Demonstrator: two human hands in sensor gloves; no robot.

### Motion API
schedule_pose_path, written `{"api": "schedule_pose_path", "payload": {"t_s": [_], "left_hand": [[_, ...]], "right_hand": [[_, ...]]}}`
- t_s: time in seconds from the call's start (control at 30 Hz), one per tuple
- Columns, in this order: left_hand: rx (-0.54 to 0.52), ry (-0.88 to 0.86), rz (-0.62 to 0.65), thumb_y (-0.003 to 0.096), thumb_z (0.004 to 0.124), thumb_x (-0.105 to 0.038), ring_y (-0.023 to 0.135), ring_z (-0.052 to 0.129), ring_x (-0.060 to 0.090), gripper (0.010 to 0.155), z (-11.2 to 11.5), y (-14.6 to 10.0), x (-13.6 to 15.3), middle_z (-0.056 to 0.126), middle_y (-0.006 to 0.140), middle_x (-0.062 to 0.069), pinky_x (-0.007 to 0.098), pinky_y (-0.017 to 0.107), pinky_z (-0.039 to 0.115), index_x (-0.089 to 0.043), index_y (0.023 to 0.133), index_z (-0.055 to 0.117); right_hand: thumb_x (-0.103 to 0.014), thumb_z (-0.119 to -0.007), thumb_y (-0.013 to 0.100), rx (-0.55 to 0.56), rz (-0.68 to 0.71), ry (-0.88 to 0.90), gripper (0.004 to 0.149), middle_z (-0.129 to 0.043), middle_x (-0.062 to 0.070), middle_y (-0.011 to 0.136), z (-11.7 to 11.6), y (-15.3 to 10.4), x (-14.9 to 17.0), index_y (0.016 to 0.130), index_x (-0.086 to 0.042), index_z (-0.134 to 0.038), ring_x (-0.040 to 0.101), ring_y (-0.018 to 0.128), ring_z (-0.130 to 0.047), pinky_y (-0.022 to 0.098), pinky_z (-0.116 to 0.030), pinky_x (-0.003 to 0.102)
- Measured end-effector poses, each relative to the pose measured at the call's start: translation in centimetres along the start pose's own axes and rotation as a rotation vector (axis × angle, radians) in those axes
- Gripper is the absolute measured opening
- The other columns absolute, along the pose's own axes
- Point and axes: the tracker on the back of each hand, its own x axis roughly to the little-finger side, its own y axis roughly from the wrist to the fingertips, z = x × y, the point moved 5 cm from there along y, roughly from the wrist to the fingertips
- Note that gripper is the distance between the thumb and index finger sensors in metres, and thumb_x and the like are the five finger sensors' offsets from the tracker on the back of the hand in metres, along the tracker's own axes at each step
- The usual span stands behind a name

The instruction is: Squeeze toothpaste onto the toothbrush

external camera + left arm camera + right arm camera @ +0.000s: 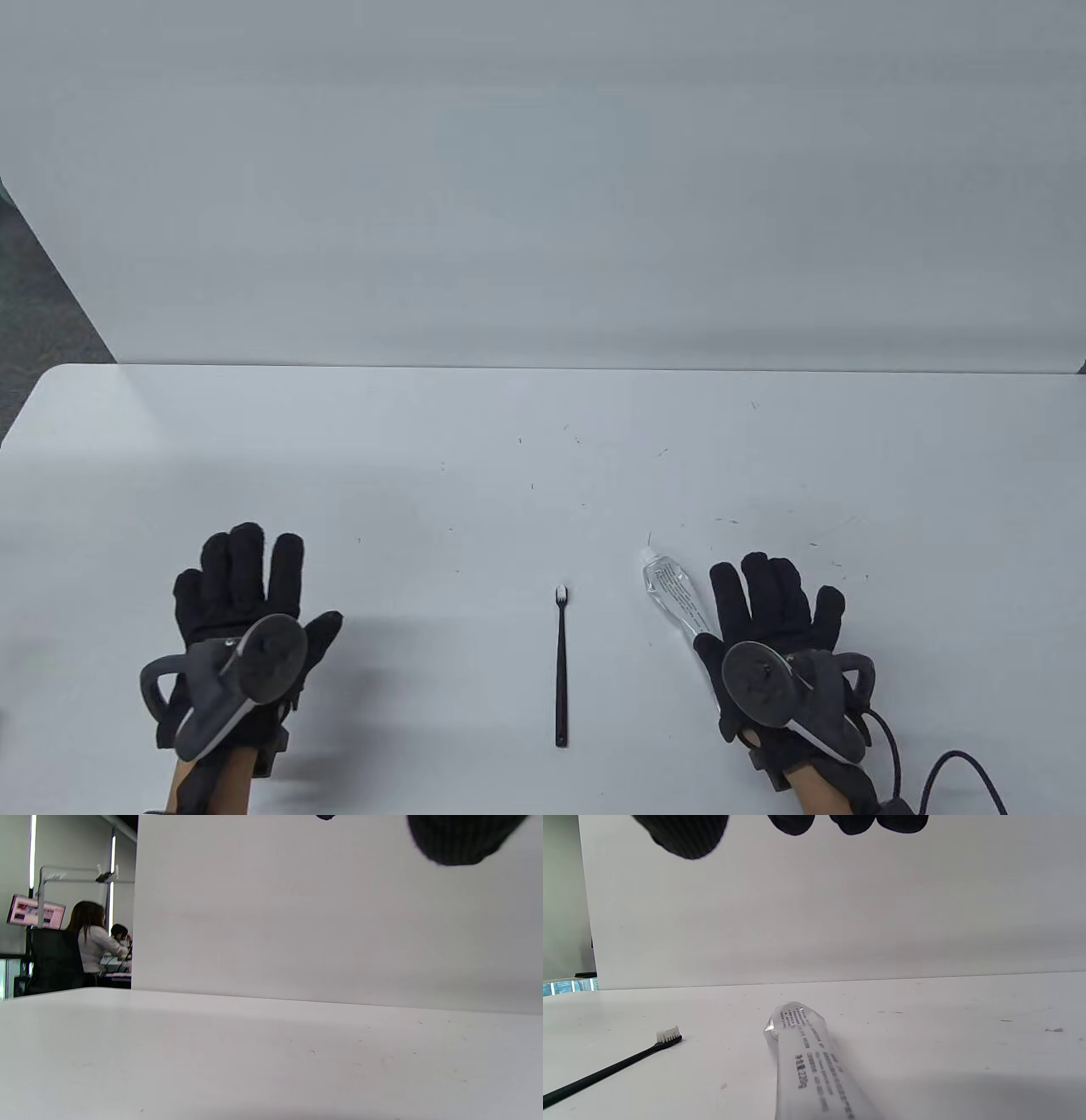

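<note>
"Can you read any words from here?"

"The toothpaste tube (810, 1065) has dark print on its side, but it's too blurry. The far screen (36, 911) is too small to read."

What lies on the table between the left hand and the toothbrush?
Nothing: the table view shows bare white table between the left hand and the toothbrush.

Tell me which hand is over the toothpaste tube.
The right hand: its open fingers hover above the clear toothpaste tube, not gripping it. The left hand sits far off, left of the black toothbrush.
</note>
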Motion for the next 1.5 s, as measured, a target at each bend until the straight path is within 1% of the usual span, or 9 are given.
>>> {"api": "schedule_pose_path", "payload": {"t_s": [0.07,0.17,0.67,0.87,1.0,1.1,1.2,1.4,1.5], "left_hand": [[0.045,0.002,-0.024,0.0367,0.072,-0.068,0.114,0.013,0.040,0.092,1.2,0.3,0.8,0.008,0.120,0.006,0.071,0.079,0.026,-0.038,0.112,0.028],[0.104,0.056,0.001,0.0361,0.072,-0.069,0.114,0.013,0.040,0.093,2.7,0.4,0.1,0.007,0.119,0.006,0.071,0.079,0.026,-0.038,0.111,0.027],[0.088,0.070,0.065,0.0367,0.071,-0.069,0.114,0.013,0.040,0.092,2.3,0.0,-2.0,0.007,0.120,0.006,0.071,0.079,0.026,-0.039,0.112,0.028],[0.094,0.074,0.105,0.0370,0.072,-0.068,0.114,0.015,0.040,0.091,2.1,-0.1,-3.1,0.009,0.120,0.007,0.071,0.079,0.028,-0.038,0.112,0.030],[0.090,0.070,0.129,0.0378,0.072,-0.068,0.114,0.016,0.040,0.090,1.8,-0.4,-3.8,0.010,0.120,0.008,0.071,0.079,0.029,-0.038,0.112,0.031],[0.088,0.069,0.142,0.0383,0.072,-0.067,0.114,0.017,0.041,0.089,1.7,-0.5,-4.2,0.011,0.120,0.008,0.071,0.079,0.029,-0.037,0.112,0.032],[0.093,0.071,0.158,0.0383,0.072,-0.067,0.114,0.018,0.041,0.088,1.8,-0.6,-4.6,0.012,0.120,0.008,0.071,0.079,0.030,-0.037,0.112,0.033],[0.106,0.065,0.170,0.0390,0.072,-0.066,0.114,0.019,0.041,0.088,1.9,-0.7,-5.0,0.012,0.120,0.009,0.071,0.079,0.031,-0.037,0.112,0.034],[0.112,0.067,0.174,0.0391,0.072,-0.066,0.114,0.019,0.041,0.088,2.1,-0.8,-5.1,0.012,0.120,0.009,0.071,0.079,0.031,-0.037,0.112,0.034]], "right_hand": [[-0.047,-0.065,0.044,-0.013,-0.001,-0.007,0.073,-0.038,0.017,0.112,-0.3,0.1,0.0,0.106,-0.017,-0.041,0.052,0.102,-0.043,0.059,-0.033,0.085],[-0.047,-0.065,0.044,-0.026,0.002,-0.021,0.073,-0.038,0.017,0.112,-0.6,0.1,-0.1,0.106,-0.018,-0.041,0.052,0.102,-0.043,0.059,-0.033,0.085],[-0.046,-0.067,0.044,-0.034,-0.004,-0.023,0.073,-0.040,0.017,0.112,-0.8,0.0,-0.4,0.105,-0.017,-0.042,0.052,0.101,-0.046,0.059,-0.035,0.085],[-0.045,-0.079,0.040,-0.043,-0.179,0.047,0.074,-0.056,0.018,0.106,-1.0,1.2,0.9,0.102,-0.012,-0.055,0.051,0.092,-0.066,0.059,-0.057,0.076],[-0.046,-0.080,0.040,-0.206,-0.291,0.093,0.074,-0.059,0.020,0.103,-3.7,3.0,1.5,0.100,-0.009,-0.058,0.050,0.085,-0.072,0.055,-0.066,0.069],[-0.049,-0.080,0.041,-0.356,-0.353,0.131,0.076,-0.052,0.022,0.104,-6.4,3.9,1.6,0.101,-0.009,-0.057,0.048,0.085,-0.070,0.055,-0.066,0.068],[-0.051,-0.078,0.042,-0.506,-0.430,0.074,0.076,-0.045,0.022,0.106,-9.3,4.4,1.5,0.101,-0.009,-0.055,0.046,0.086,-0.067,0.057,-0.064,0.066],[-0.044,-0.076,0.047,-0.515,-0.541,0.005,0.064,-0.048,0.022,0.104,-11.1,5.0,1.8,0.097,-0.009,-0.056,0.046,0.083,-0.070,0.054,-0.068,0.062],[-0.041,-0.077,0.046,-0.471,-0.548,-0.017,0.059,-0.055,0.021,0.100,-11.1,5.3,1.6,0.091,-0.006,-0.062,0.047,0.079,-0.072,0.051,-0.070,0.060]]}}
